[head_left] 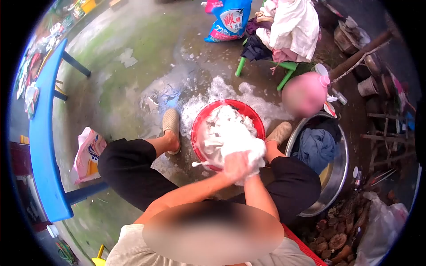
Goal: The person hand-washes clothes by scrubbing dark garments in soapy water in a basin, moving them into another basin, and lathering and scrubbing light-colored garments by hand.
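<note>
A red basin (198, 133) stands on the wet floor between my feet. In it lies a white, foam-covered cloth (230, 128), one end of which is lifted over the near rim. My left hand (236, 165) is closed on that lifted end, its wrist crossing in front of the right one. Just beside it, my right hand (254, 167) is coated in suds and pressed against the same cloth. It looks closed on the cloth, though foam hides most of its fingers.
A metal tub (341, 177) holding dark and blue clothes stands at my right. Behind it is a pink jug (306, 94). White clothes (295, 31) heap on a green-legged stool (284, 80), near a blue detergent bag (228, 20). A blue bench (44, 128) runs along the left.
</note>
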Tool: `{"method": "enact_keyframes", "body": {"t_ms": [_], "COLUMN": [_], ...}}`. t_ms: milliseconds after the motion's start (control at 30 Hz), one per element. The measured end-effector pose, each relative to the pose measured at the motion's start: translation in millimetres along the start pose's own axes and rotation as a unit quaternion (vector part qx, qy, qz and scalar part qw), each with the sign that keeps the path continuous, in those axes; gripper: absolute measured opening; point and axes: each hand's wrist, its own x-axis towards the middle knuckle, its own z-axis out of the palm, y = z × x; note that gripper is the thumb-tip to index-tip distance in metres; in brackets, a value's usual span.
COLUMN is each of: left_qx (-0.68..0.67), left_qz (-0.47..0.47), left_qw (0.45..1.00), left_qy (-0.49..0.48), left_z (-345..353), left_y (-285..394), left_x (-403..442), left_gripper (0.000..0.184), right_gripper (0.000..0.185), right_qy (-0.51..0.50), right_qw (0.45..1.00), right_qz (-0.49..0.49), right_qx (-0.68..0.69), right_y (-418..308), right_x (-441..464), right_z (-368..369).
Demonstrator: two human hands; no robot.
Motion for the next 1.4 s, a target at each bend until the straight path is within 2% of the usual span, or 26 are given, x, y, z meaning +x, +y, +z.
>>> {"method": "enact_keyframes", "body": {"t_ms": [67, 133, 200, 233, 300, 467, 533, 567, 667, 733, 767, 800, 867, 900, 933, 967, 1000, 1033, 1133, 1200, 1233, 1267, 1300, 1333, 1367, 1400], "left_qx": [0.115, 0.061, 0.139, -0.085, -0.504, -0.332, 0.034, -0.067, -0.017, -0.008, 0.060, 0.057, -0.104, -0.166, -0.186, -0.208, -0.229, -0.192, -0.208, -0.084, -0.110, -0.006, 0.066, -0.003, -0.073, -0.087], "left_qz": [-0.171, -0.273, -0.177, -0.241, -0.327, -0.213, -0.025, -0.014, -0.229, -0.184, -0.205, -0.086, -0.266, -0.357, -0.263, -0.162, -0.063, 0.021, 0.028, 0.274, 0.235, 0.055, -0.081, -0.097, -0.097, -0.126], "left_qw": [0.959, 0.954, 0.966, 0.964, 0.798, 0.916, 0.999, 0.997, 0.967, 0.981, 0.968, 0.995, 0.957, 0.918, 0.946, 0.964, 0.971, 0.980, 0.969, 0.957, 0.964, 0.995, 0.990, 0.995, 0.985, 0.988], "left_qy": [-0.194, -0.112, 0.127, 0.075, -0.045, -0.075, 0.005, 0.046, -0.109, -0.064, -0.132, 0.002, -0.051, -0.059, -0.042, -0.026, -0.013, 0.039, -0.130, -0.049, 0.065, -0.088, -0.092, 0.013, 0.119, 0.036], "left_z": [-12.2, 12.2, -19.7, -17.3, -6.3, -15.6, -26.4, 13.5, 22.4, 29.8, -10.0, -15.8, -48.8, -65.2, -54.1, -43.2, -32.5, -34.0, -51.1, 1.6, 6.7, 3.0, -0.3, -6.8, -13.2, -29.3], "left_y": [-32.2, -94.2, -85.6, -98.2, -123.3, -62.3, -11.0, -37.4, -100.4, -166.1, -136.3, -132.5, -93.0, -73.0, -75.6, -78.0, -80.4, -46.8, 19.6, -52.7, -66.0, -88.2, -93.6, -93.6, -93.8, -92.1], "left_x": [36.0, 60.9, 74.8, 74.6, 73.3, 12.8, 2.7, -12.1, 26.1, 49.1, 72.7, 71.2, 88.0, 96.3, 82.3, 67.8, 52.8, 40.4, 8.6, -3.4, 9.2, 23.3, 47.4, 64.9, 82.4, 91.8], "left_gripper": [0.040, 0.040, 0.041, 0.041, 0.041, 0.054, 0.053, 0.052, 0.048, 0.042, 0.046, 0.048, 0.040, 0.037, 0.037, 0.037, 0.037, 0.037, 0.027, 0.021, 0.022, 0.028, 0.034, 0.037, 0.040, 0.039], "right_gripper": [0.056, 0.053, 0.045, 0.039, 0.038, 0.036, 0.036, 0.035, 0.035, 0.035, 0.036, 0.037, 0.057, 0.069, 0.082, 0.082, 0.073, 0.065, 0.052, 0.046, 0.044, 0.042, 0.040, 0.038, 0.042, 0.045], "right_qy": [0.041, 0.022, -0.016, -0.037, -0.018, 0.018, 0.029, 0.036, 0.051, 0.010, -0.026, -0.001, -0.010, 0.066, 0.137, 0.009, -0.149, -0.169, -0.182, -0.111, -0.076, -0.113, -0.102, -0.031, -0.095, -0.107], "right_qw": [0.993, 0.991, 0.997, 0.998, 0.998, 0.991, 0.991, 0.990, 0.989, 0.989, 0.989, 0.987, 0.975, 0.958, 0.929, 0.949, 0.983, 0.914, 0.912, 0.893, 0.880, 0.960, 0.990, 0.951, 0.989, 0.994], "right_qz": [-0.028, 0.005, 0.039, 0.053, 0.046, 0.085, 0.095, 0.097, 0.101, 0.120, 0.130, 0.123, 0.187, 0.260, 0.334, 0.293, 0.043, -0.247, -0.252, -0.283, -0.298, -0.170, -0.027, 0.079, 0.020, -0.017], "right_qx": [-0.111, -0.129, -0.069, -0.016, 0.040, 0.100, 0.095, 0.096, 0.098, 0.080, 0.057, 0.108, 0.122, 0.101, 0.078, 0.115, -0.099, -0.273, -0.268, -0.331, -0.362, -0.191, 0.093, 0.298, 0.110, 0.029], "right_y": [14.9, 24.3, 35.8, 42.8, 46.4, 38.8, 44.0, 47.9, 62.8, 47.8, 30.9, 26.8, 8.1, 1.4, -9.4, -37.8, 7.2, 52.2, 33.4, 3.3, -10.2, 47.8, 104.7, 159.9, 138.1, 131.5], "right_x": [4.2, 5.8, 11.9, 18.3, 25.3, 43.7, 42.1, 40.0, 32.7, 26.1, 23.2, 18.0, 12.1, 11.9, 9.4, -16.6, 11.5, 39.1, 34.1, 7.5, -2.6, 28.3, 58.2, 87.0, 77.5, 78.4], "right_z": [8.7, 16.5, 11.1, 5.4, 4.4, -7.3, -14.6, -15.9, -12.2, 3.2, 14.7, 23.7, 24.4, 29.5, 33.6, 46.2, 22.3, -1.8, 5.1, 30.4, 39.7, 20.7, 1.9, -16.3, -8.4, -10.3]}}
